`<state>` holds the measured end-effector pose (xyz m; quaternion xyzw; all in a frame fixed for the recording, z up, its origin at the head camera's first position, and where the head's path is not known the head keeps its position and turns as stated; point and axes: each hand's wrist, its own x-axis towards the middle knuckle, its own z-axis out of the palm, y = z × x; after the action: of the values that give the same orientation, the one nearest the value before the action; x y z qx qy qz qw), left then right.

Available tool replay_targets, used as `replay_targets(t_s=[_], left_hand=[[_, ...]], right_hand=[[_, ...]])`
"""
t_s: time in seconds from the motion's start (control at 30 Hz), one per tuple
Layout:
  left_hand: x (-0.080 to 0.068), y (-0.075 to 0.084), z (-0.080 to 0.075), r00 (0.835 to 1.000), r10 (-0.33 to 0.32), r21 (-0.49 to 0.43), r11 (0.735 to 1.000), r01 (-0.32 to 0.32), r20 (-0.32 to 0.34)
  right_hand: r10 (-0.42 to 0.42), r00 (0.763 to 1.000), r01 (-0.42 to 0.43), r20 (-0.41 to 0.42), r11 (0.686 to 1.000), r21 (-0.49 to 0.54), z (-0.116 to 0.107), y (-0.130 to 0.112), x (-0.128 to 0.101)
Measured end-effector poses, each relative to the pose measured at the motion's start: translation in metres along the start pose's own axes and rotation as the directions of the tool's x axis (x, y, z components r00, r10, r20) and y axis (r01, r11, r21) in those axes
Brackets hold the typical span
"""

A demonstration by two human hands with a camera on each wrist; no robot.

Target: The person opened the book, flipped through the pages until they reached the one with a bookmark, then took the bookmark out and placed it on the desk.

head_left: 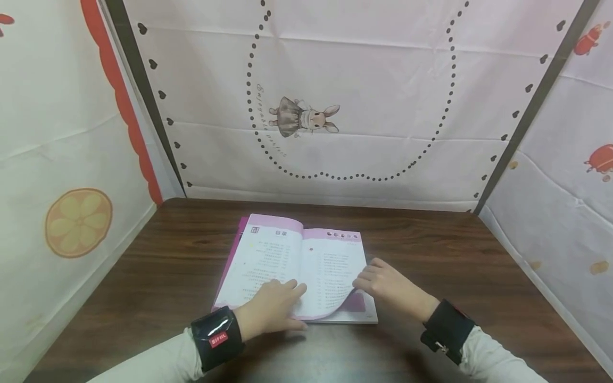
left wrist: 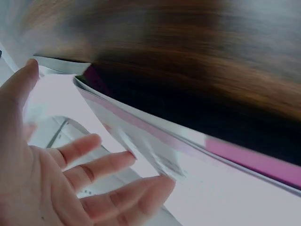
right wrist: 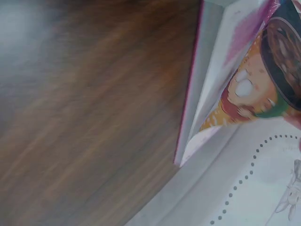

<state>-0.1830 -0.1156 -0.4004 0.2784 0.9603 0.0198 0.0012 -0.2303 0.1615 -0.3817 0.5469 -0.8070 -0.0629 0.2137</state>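
An open book (head_left: 261,260) with pink-banded pages of printed text lies on the table. My right hand (head_left: 385,284) pinches the outer edge of the right-hand page (head_left: 330,271), whose lower corner curls up off the pages beneath. In the right wrist view, the colourful picture (right wrist: 244,89) on the underside of that lifted page shows. Near the book's bottom centre, my left hand (head_left: 273,306) rests over the pages with its fingers relaxed and spread. The left wrist view shows that hand's fingertips (left wrist: 162,186) beside the page surface, with nothing gripped.
The book lies on a dark brown wooden table (head_left: 445,250). White printed cloth (head_left: 383,106) hangs behind the table, with more cloth along the left and right sides. Black bands (head_left: 217,338) wrap both wrists over pale sleeves.
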Motion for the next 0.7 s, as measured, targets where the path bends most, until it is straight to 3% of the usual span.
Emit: replay_targets(t_s=[0.13, 0.27, 0.47, 0.6, 0.7], left_hand=[[0.006, 0.008, 0.0, 0.999, -0.021, 0.063, 0.998, 0.024, -0.049], [0.01, 0.015, -0.003, 0.994, -0.067, 0.064, 0.995, 0.073, -0.09], [0.012, 0.02, -0.005, 0.985, -0.102, 0.045, 0.993, 0.11, -0.142], [0.013, 0.02, -0.002, 0.979, -0.104, 0.016, 0.994, 0.109, -0.176], [0.013, 0.019, 0.0, 0.974, -0.101, 0.003, 0.995, 0.104, -0.2]], right_hand=[[-0.014, 0.993, 0.005, -0.12, 0.997, -0.079, -0.001, 0.002, 0.009], [-0.052, 0.974, 0.025, -0.22, 0.992, -0.124, -0.003, 0.005, 0.019], [-0.095, 0.953, 0.05, -0.289, 0.986, -0.16, -0.011, 0.007, 0.032], [-0.085, 0.943, 0.044, -0.323, 0.99, -0.132, -0.012, 0.007, 0.035], [0.011, 0.934, -0.019, -0.358, 1.0, -0.02, -0.01, 0.007, 0.036]])
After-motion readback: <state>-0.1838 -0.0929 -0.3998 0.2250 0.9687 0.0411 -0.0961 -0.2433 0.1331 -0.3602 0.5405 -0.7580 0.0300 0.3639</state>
